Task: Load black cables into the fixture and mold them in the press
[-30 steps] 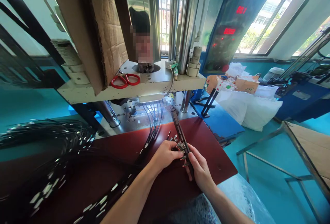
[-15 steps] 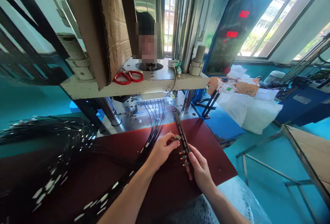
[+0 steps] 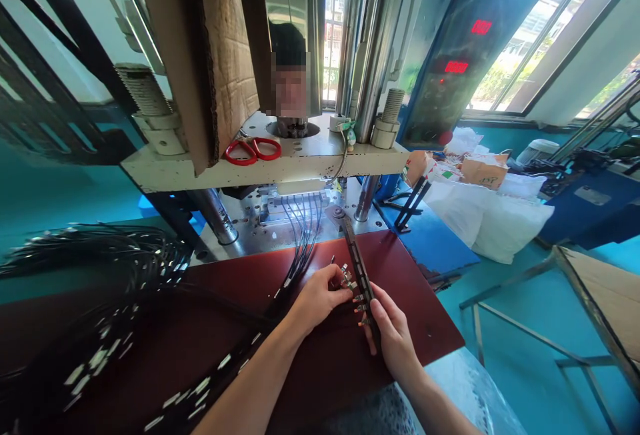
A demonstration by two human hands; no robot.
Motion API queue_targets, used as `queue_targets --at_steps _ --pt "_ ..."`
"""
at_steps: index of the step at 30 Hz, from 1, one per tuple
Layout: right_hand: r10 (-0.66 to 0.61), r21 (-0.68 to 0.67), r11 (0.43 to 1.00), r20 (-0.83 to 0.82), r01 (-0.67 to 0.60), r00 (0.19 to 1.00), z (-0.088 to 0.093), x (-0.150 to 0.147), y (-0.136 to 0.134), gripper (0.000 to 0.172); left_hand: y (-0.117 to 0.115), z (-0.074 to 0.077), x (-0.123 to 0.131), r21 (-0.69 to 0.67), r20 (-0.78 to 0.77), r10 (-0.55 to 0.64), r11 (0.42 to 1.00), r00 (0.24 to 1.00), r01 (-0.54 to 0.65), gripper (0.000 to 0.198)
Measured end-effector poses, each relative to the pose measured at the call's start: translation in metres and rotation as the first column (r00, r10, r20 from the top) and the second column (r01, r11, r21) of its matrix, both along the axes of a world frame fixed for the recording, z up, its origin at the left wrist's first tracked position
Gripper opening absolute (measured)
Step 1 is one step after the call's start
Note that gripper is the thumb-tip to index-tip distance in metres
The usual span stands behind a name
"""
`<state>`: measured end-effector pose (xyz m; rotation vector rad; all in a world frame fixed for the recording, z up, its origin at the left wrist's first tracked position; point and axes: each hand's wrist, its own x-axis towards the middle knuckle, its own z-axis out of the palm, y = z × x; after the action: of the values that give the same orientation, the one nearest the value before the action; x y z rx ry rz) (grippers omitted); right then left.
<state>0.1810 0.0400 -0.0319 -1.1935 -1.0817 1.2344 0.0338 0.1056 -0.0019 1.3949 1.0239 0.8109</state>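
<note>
My right hand [image 3: 393,328] is closed round the lower part of a long dark slotted bar [image 3: 359,263], which tilts up and away from me over the table. Several small metal pieces with coppery ends [image 3: 361,308] stick out from the bar's left side. My left hand [image 3: 320,298] pinches small shiny metal connectors [image 3: 346,277] close against the bar's left edge; their exact kind is too small to tell. Left of that hand, a bundle of black cables [image 3: 295,268] runs from the press bed down across the table.
A press with a cream plate [image 3: 300,167] stands ahead, with red-handled scissors [image 3: 254,150] on it. Cables with pale ends lie across the dark red table [image 3: 425,328]. A blue control box [image 3: 450,41], white sacks [image 3: 505,221] and a metal-framed stand [image 3: 560,301] are at the right.
My left hand has turned slightly, and more of the metal connectors shows between its fingers and the bar. The right hand keeps its hold on the bar. The whole view has shifted a little.
</note>
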Motion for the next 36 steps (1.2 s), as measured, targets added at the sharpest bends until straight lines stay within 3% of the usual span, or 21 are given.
queue_targets --at_steps 8,11,18,23,29,36 --pt "-0.002 -0.006 1.0 -0.007 0.002 1.0 0.001 0.0 -0.001 0.052 -0.006 0.002 -0.001 0.225 -0.17 0.057 0.974 0.984 -0.018 0.016" --pt "0.011 -0.003 1.0 -0.016 -0.011 1.0 -0.001 0.001 -0.001 0.05 -0.005 0.001 0.001 0.171 -0.178 0.03 0.985 0.984 0.001 0.022" --pt "0.034 0.01 0.999 0.002 -0.034 0.999 -0.005 0.002 0.0 0.049 0.002 -0.004 0.007 -0.038 -0.017 0.001 0.999 1.0 -0.001 0.029" --pt "0.053 0.03 0.998 0.055 -0.055 0.997 -0.008 0.002 0.001 0.048 0.0 -0.003 0.007 -0.014 -0.015 -0.016 1.0 1.0 0.016 0.027" --pt "0.096 0.035 0.994 0.194 -0.105 0.976 -0.008 0.001 0.003 0.05 -0.003 -0.005 0.002 -0.028 0.023 0.053 0.998 0.998 -0.053 0.025" --pt "0.073 0.013 0.997 0.096 -0.074 0.993 -0.006 0.002 -0.001 0.048 0.001 -0.002 -0.007 -0.042 0.19 0.121 0.993 0.974 -0.114 0.028"
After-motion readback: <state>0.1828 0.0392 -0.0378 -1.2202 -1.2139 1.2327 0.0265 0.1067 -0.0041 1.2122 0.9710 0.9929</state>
